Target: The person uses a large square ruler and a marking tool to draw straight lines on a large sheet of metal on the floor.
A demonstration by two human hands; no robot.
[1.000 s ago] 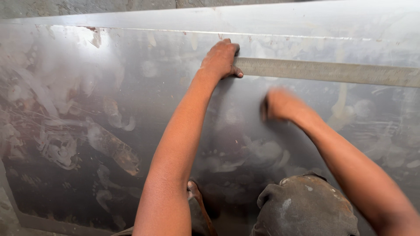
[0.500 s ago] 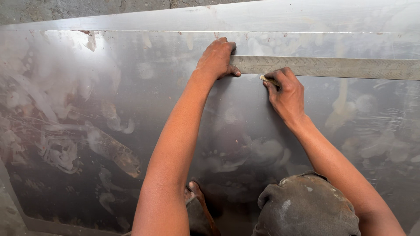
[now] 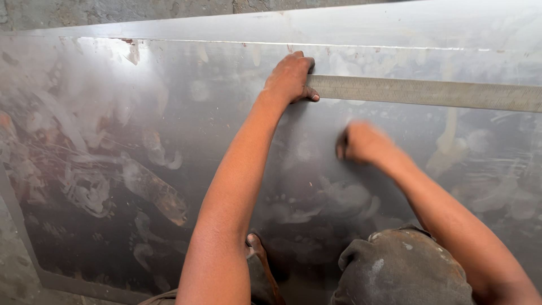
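Note:
A large shiny metal sheet [image 3: 141, 113] lies flat under me, smudged with footprints. A long steel ruler [image 3: 429, 91] rests across it toward the far edge. My left hand [image 3: 291, 79] presses down on the ruler's left end, fingers curled over it. My right hand [image 3: 364, 142] is blurred, hovering over the sheet just below the ruler, fingers closed; whether it pinches a small dark tool I cannot tell.
My knee in dusty grey cloth [image 3: 403, 277] and a bare foot [image 3: 257, 254] rest on the sheet near the bottom. Rough concrete floor [image 3: 113, 11] shows beyond the sheet's far edge and at the lower left corner [image 3: 11, 271].
My right hand rose to the ruler's lower edge half a second ago, then dropped back down away from it. My left hand has stayed on the ruler's end.

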